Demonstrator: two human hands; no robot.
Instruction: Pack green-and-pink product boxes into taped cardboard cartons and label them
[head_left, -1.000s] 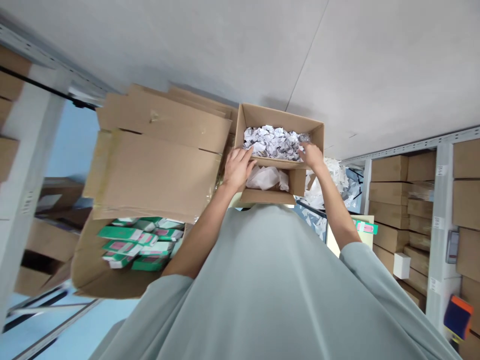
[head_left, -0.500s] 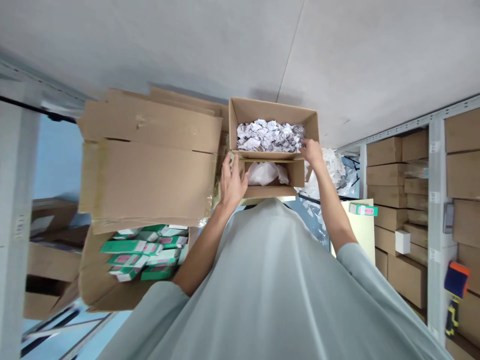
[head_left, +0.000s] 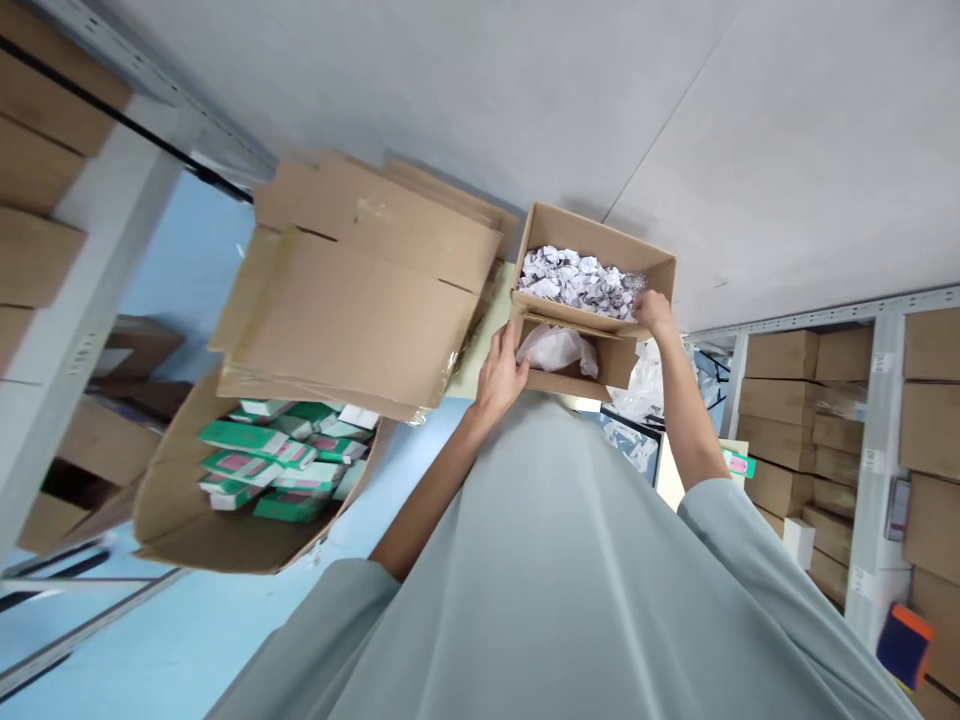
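Head view: your left hand (head_left: 501, 372) grips the near left corner of the small cardboard box (head_left: 592, 300), fingers curled on its wall. Your right hand (head_left: 654, 312) closes on the far right edge, beside the crumpled paper (head_left: 577, 282) filling the far part; a white bag (head_left: 556, 350) lies nearer you. You seem to be holding the box while padding it; next, keep it level. Green cartons (head_left: 277, 465) sit in a large box at left; no writing is readable.

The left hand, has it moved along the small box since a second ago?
Yes. The left hand has slid off the middle flap above the white bag to the near left corner of the small box.
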